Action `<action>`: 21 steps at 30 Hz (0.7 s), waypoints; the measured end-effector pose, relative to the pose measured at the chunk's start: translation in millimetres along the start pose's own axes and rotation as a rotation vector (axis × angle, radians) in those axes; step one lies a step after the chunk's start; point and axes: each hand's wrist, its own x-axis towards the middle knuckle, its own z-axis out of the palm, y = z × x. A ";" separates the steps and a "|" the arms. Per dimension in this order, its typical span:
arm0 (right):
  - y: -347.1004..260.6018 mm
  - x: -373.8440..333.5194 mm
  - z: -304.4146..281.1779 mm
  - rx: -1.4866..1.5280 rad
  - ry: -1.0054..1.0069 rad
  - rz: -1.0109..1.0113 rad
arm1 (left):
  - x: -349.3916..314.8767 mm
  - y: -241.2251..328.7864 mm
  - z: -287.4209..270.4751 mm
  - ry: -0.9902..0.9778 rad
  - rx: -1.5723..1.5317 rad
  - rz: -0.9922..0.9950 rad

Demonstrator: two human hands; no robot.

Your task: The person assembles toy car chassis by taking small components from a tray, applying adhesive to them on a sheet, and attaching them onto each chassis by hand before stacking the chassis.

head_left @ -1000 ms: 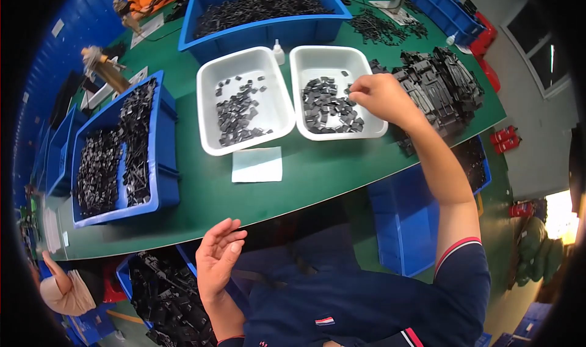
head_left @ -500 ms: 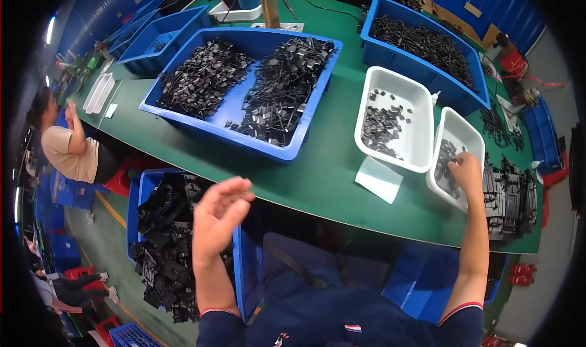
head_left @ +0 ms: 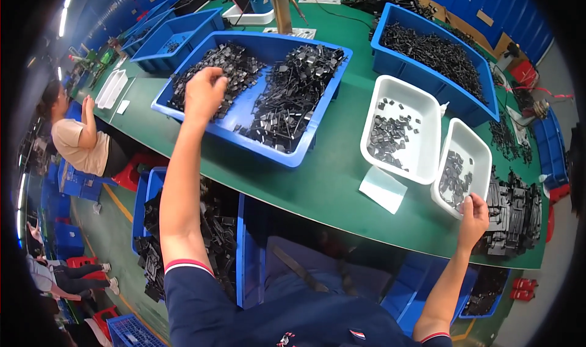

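My left hand is over the left pile of small black plastic parts in the large blue bin. Its fingers are loosely bent, thumb apart from them, and nothing shows in them. My right hand is at the near end of the narrow white tray, thumb and fingers pinched together. What they hold, if anything, is too small to make out. Small dark flat pieces lie in that tray. Beside it, a wider white tray holds similar loose pieces.
A white sheet lies before the wider tray. Another blue bin of black parts stands behind the trays, and stacked black frames are at right. Below the table's left edge is a bin of black parts. A person sits at far left.
My left hand has moved up from in front of the table to over the large bin. My right hand has drawn back from inside the narrow tray to its near rim.
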 end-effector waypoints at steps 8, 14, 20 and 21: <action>19.3 5.1 -12.2 0.001 0.074 -0.113 | -146.2 -34.5 -53.8 0.492 -0.052 -0.084; 12.4 8.7 -17.6 0.133 0.060 -0.016 | -346.6 -103.6 -65.1 0.206 0.443 -0.345; 8.6 9.1 -18.7 0.101 0.056 0.035 | -361.6 -126.2 -22.5 0.019 0.323 -0.586; 9.0 8.6 -20.8 0.109 0.043 0.044 | -350.3 -129.6 -10.8 -0.026 0.280 -0.734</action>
